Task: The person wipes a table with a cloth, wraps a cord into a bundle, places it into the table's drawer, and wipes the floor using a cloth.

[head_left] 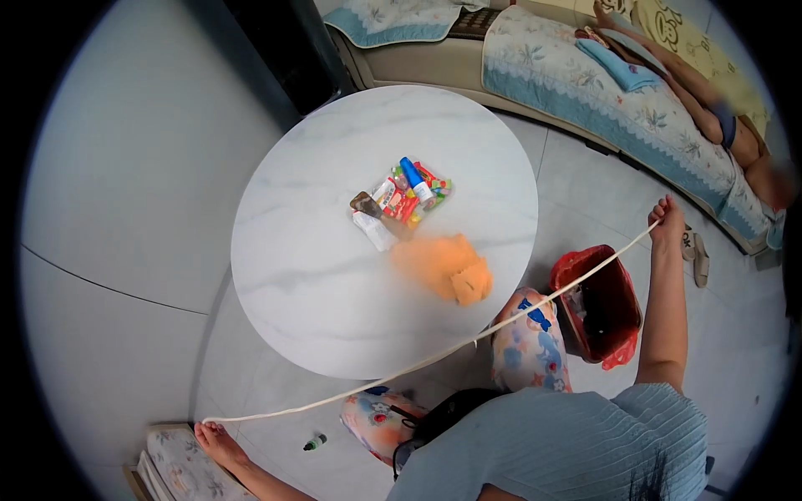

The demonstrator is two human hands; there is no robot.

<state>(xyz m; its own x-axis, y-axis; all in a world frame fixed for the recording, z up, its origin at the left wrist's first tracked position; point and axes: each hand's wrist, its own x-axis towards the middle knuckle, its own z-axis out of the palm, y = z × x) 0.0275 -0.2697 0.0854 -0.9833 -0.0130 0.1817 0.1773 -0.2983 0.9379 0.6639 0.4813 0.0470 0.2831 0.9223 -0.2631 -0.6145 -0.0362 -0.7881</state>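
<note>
A long cream-coloured cord (418, 365) is stretched between my two hands, sagging slightly across my lap and in front of the table's near edge. At its left end, low on the left, my left hand (219, 442) pinches it with closed fingers. My right hand (667, 219) is raised far out to the right, its fingers closed on the other end. Partway along, a small tail or loose strand (476, 342) hangs from the cord. Nearest to it on the table lies a crumpled orange cloth (451, 265).
On the round white table (309, 184) are snack packets (394, 199) and a blue-capped bottle (416, 179). A red-lined bin (595, 305) stands by my knee. A small bottle (315, 442) lies on the floor. Slippers (696, 255) lie near the sofa (543, 75), where a person reclines.
</note>
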